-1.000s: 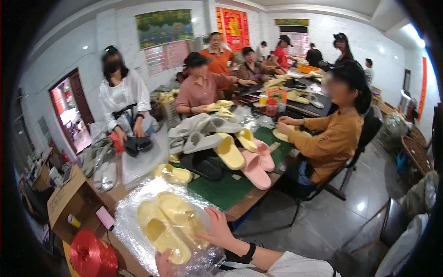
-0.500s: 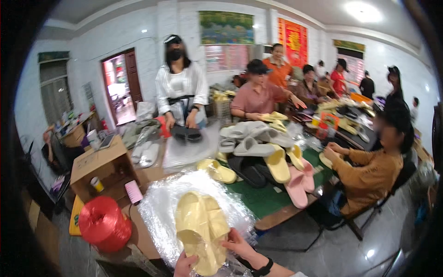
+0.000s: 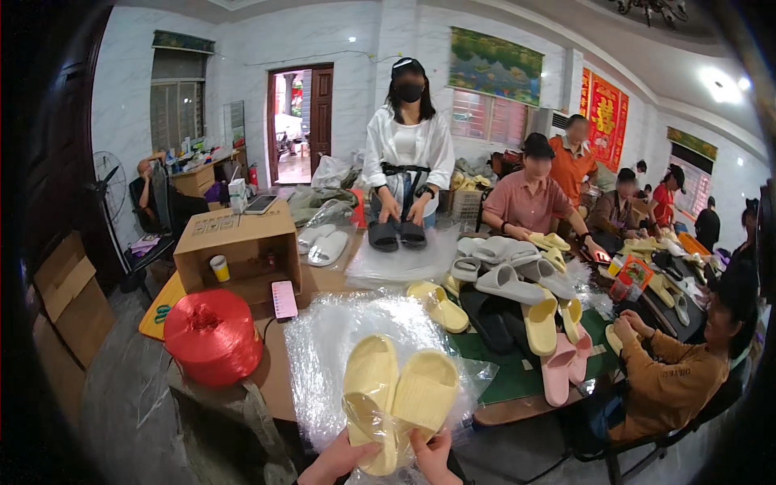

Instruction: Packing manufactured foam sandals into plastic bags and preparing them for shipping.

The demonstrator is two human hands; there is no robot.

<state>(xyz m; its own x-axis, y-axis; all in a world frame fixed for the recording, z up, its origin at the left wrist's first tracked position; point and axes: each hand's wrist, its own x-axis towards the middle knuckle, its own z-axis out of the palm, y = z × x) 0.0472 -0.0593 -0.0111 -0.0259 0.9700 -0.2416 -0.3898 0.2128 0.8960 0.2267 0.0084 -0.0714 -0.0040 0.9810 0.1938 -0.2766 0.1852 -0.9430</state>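
Over a stack of clear plastic bags (image 3: 319, 347), I hold a pair of yellow slide slippers side by side. My left hand (image 3: 343, 457) is closed on the lower end of the left yellow slipper (image 3: 370, 368). My right hand (image 3: 432, 454) grips the lower edge of the right yellow slipper (image 3: 430, 380). Clear film lies about the slippers and sticks out to the right; how far it encloses them I cannot tell.
To the left stand a red twine roll (image 3: 212, 338), an open cardboard box (image 3: 234, 234) and a pink-screened phone (image 3: 284, 301). Grey, black, yellow and pink slippers (image 3: 509, 283) pile at the right. Opposite, a co-worker holds black slippers (image 3: 396, 235); others sit along the table.
The view has swung left. The two slippers, overlapping before, now lie spread beside each other, and my right hand has moved from the side to the lower end of the right slipper.
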